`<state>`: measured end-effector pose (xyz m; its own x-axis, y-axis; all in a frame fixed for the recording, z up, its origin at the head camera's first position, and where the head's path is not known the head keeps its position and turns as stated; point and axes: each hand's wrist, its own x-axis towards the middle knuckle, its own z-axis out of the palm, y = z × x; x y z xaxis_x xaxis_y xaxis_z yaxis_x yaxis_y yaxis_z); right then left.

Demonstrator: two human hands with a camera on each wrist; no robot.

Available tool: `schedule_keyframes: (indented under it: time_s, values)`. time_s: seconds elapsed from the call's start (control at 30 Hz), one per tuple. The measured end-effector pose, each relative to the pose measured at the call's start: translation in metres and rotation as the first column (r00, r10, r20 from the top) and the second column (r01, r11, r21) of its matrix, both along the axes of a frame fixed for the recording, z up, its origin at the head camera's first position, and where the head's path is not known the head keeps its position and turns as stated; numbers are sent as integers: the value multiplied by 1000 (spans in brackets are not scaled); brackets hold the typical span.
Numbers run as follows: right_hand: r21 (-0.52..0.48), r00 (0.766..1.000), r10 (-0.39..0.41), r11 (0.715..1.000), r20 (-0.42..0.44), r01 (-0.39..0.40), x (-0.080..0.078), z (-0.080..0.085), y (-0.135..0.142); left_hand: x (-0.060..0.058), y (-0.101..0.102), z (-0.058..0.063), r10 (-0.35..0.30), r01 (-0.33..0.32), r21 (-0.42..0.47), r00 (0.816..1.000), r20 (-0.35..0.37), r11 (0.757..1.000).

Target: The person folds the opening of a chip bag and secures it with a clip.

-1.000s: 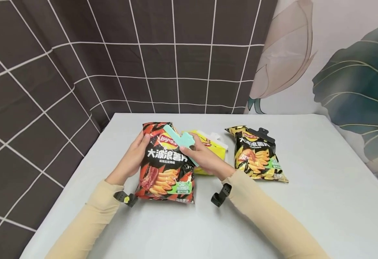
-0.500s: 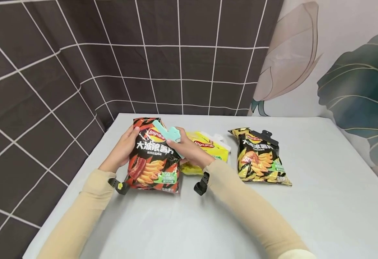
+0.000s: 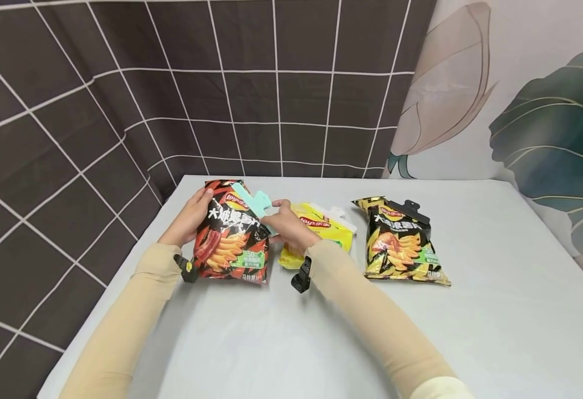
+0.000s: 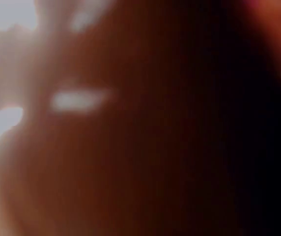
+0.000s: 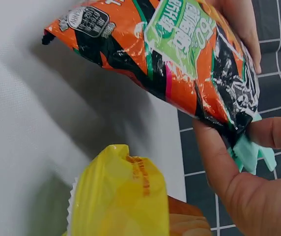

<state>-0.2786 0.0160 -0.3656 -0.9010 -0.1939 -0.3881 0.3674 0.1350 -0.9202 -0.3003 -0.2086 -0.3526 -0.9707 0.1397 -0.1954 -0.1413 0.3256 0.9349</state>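
Note:
A red and black bag of chips (image 3: 231,244) is held up in front of the person, printed side toward the head camera. My left hand (image 3: 189,219) grips its left edge, thumb on the front and the other fingers hidden behind. A teal bag clip (image 3: 251,200) lies slantwise across the upper right corner. At the clip's lower end, my right hand (image 3: 293,227) pinches the bag's edge. In the right wrist view the thumb (image 5: 272,132) lies on one side of the edge and a finger (image 5: 214,160) on the other. The left wrist view is dark blur.
A yellow chip bag (image 3: 316,219) with a white clip (image 3: 333,213) lies behind and beside my right hand. Farther right on the white table (image 3: 496,277) rests a black and gold chip bag (image 3: 396,244) with a black clip (image 3: 409,209). Dark gridded cloth (image 3: 301,94) hangs behind.
Both hands have carried the red bag left and slightly back. The right hand's thumb has slid off the clip's handle toward its lower end. The other two bags have stayed in place.

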Motion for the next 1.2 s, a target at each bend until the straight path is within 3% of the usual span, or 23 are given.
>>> schedule_keyframes:
  time_s: [0.2, 0.37, 0.63, 0.83, 1.2]
  values:
    - [-9, 1000, -18, 1000, -1, 18, -4, -7, -9, -14, -4, -6, 21, -22, -30, 1000, -14, 999]
    - [-8, 1000, 17, 1000, -26, -17, -4, -12, -16, -20, -6, -10, 39, -38, -104, 999, 14, 994]
    - [49, 999, 27, 998, -31, -26, 1, -16, -22, -23, -12, -20, 27, -22, -158, 999, 29, 987]
    - [34, 997, 64, 997, -46, -63, 4, -20, -26, -24, -14, -23, 10, -5, -194, 1000, 23, 981]
    - [89, 994, 111, 990, -14, -109, 9, -20, -26, -27, -12, -25, 2, 23, -219, 993, 114, 975]
